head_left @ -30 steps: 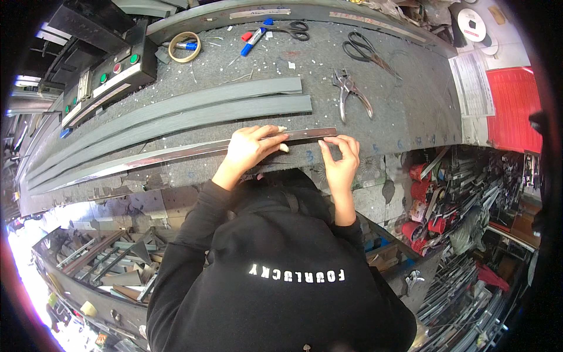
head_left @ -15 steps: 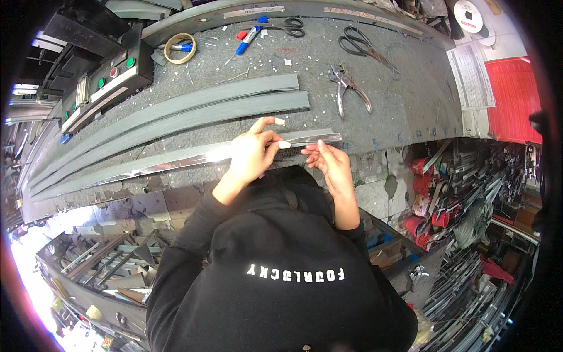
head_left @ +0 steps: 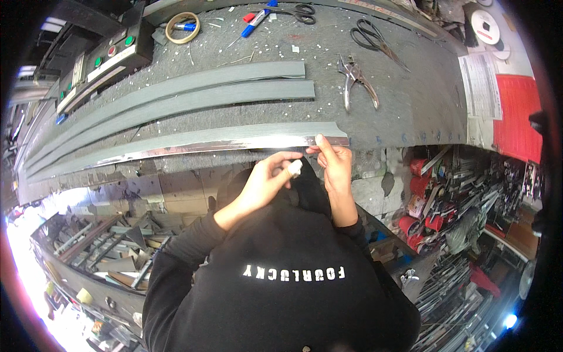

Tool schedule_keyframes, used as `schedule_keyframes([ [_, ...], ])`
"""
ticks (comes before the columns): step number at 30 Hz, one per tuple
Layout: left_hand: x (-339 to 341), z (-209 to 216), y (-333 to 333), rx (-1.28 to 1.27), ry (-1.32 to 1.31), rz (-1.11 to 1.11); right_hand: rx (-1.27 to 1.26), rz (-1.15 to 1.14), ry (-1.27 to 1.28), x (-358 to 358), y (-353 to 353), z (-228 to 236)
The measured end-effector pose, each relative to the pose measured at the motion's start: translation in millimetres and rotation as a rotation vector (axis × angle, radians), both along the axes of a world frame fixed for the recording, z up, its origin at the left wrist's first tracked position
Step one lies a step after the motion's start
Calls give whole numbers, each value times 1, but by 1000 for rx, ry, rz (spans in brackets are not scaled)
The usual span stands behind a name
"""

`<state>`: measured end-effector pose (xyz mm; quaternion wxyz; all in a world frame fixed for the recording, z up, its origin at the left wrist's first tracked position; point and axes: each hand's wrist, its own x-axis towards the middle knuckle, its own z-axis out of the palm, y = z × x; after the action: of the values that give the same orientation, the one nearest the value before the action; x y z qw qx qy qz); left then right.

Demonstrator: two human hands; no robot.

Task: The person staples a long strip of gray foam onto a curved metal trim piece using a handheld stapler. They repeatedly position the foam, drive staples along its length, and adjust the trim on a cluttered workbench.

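Note:
A long grey profile strip (head_left: 193, 138) with a shiny, mirror-like front edge lies along the near edge of the workbench. At its right end, my right hand (head_left: 333, 161) pinches the edge, thumb on top and fingers curled below. My left hand (head_left: 267, 182) is off the strip, close to my chest, half curled with thumb and forefinger apart. A white wrapping (head_left: 295, 169) covers its thumb tip. I see nothing held in it. Two more grey strips (head_left: 234, 94) lie side by side farther back on the bench.
Pliers (head_left: 356, 82) and black-handled scissors (head_left: 375, 40) lie beyond my right hand. Farther back are a blue marker (head_left: 257, 22), more scissors (head_left: 299, 12) and a tape roll (head_left: 182, 28). A control box with buttons (head_left: 105, 61) stands at the left. White scraps dot the bench.
My left hand has come off the strip and drawn back toward my chest. My right thumb now presses on the strip's shiny edge near its end. The view has shifted slightly.

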<state>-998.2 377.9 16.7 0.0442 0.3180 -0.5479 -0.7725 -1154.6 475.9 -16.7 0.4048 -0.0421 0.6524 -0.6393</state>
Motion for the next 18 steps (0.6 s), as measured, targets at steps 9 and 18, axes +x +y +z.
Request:
schedule_keyframes([
  [9, -24, -32, 15, 192, -124, 426, -9, 136, 211, 5, 23, 5],
  [18, -27, -15, 25, 111, -13, 565, -20, 919, 240, -50, 41, 25],
])
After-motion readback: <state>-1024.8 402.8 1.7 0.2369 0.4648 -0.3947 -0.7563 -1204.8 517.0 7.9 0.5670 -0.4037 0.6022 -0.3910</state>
